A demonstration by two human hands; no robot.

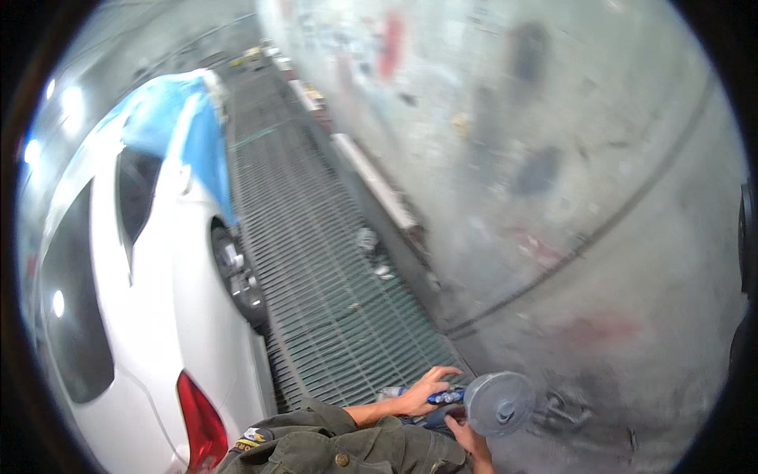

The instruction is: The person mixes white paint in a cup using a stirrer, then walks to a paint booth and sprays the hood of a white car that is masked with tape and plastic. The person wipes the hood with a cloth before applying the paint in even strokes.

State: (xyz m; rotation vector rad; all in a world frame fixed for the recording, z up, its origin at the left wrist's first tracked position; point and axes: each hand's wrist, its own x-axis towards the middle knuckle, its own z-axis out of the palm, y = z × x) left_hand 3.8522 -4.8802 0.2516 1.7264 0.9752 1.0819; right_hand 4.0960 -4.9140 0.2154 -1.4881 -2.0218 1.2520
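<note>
A paint spray gun with blue parts (448, 396) is in front of my body at the lower edge, with a round translucent grey cup (499, 401) at its right. My left hand (425, 393) is closed round the blue part from above, one finger stretched out toward the cup. Close under the cup, my right hand (470, 439) is closed on the gun; the cup and my clothing hide some of its fingers. Left of my hands stands a white car (150, 332), its red tail light (200, 423) nearest me.
Blue masking sheet (207, 150) covers the car's far part. Slatted floor grating (332, 292) runs between the car and a stained grey wall (505, 158). A small blurred object (368, 241) lies on the grating. A pale ledge (375, 182) follows the wall's foot.
</note>
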